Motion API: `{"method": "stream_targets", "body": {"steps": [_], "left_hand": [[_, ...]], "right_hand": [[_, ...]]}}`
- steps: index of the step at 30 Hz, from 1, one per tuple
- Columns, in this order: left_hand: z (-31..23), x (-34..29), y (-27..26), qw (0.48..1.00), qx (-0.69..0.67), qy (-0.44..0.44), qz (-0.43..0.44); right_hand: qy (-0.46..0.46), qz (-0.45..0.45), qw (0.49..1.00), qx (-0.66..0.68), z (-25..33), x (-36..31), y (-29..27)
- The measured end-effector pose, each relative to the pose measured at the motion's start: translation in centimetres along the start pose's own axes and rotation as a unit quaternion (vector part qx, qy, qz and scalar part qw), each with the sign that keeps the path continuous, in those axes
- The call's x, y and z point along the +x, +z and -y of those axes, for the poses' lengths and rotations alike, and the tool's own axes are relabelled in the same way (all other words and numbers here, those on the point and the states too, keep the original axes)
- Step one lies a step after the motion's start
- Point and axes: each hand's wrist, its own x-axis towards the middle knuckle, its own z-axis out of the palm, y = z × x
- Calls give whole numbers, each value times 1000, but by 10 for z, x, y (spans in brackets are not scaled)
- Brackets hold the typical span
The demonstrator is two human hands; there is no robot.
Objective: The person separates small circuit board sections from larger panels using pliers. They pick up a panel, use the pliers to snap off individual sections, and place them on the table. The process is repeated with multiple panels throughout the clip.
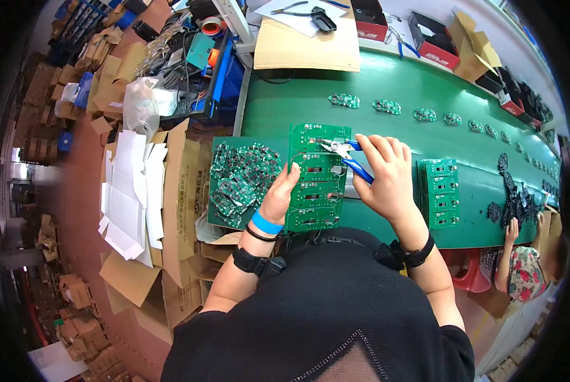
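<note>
The right hand (pixel 387 177) is wrapped around a pair of blue-handled cutters (pixel 358 170), thumb on one handle and fingers on the other, the two handles standing apart. Ahead and to the left of that grip, the metal jaws lie over the top section of a green circuit-board panel (pixel 316 210); whether they close on anything is too small to tell. The panel runs from the cutters' tips down toward the person's body, on the left of the right hand's grip.

The left hand (pixel 278 197) touches the panel's left edge, below and left of the cutters — its thumb side shows, but I cannot tell whether the fingers pinch the edge from beneath. A blue wristband (pixel 266 224) circles that wrist.

Just left of the left hand lies a heap of small cut boards (pixel 243 184). To the right of the right hand stands a stack of similar panels (pixel 443 194), close to its wrist. Beyond the grip, small boards (pixel 387 107) form a spaced row along the green table (pixel 285 95), stretching off to the right. Far right of the grip, a co-worker's hand (pixel 511 230) is near a pile of dark parts (pixel 514 197).
</note>
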Motion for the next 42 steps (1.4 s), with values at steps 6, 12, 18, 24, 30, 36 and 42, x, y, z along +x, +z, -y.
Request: {"method": "stream_targets", "body": {"steps": [6,12,18,24,30,36,42], "left_hand": [[1,-2,5,1000,17,4,1],[-1,-5,10,998,59,13,-12],[-2,-4,14,995,96,20,-23],[-1,-4,14,993,111,16,-36],[-3,-4,17,994,104,17,-37],[-5,-4,20,992,118,29,-44],[-5,-3,24,995,69,8,-66]], "right_hand": [[-12,-10,1000,-18,-3,-3,0],[-10,-3,1000,-20,-7,-6,0],[-22,-3,998,-51,-7,-6,-5],[-26,9,999,-45,-9,-5,-9],[-28,13,998,-48,-9,-4,-9],[-20,14,999,-38,-9,-5,-6],[-29,-5,998,-57,-9,-3,-5]]}}
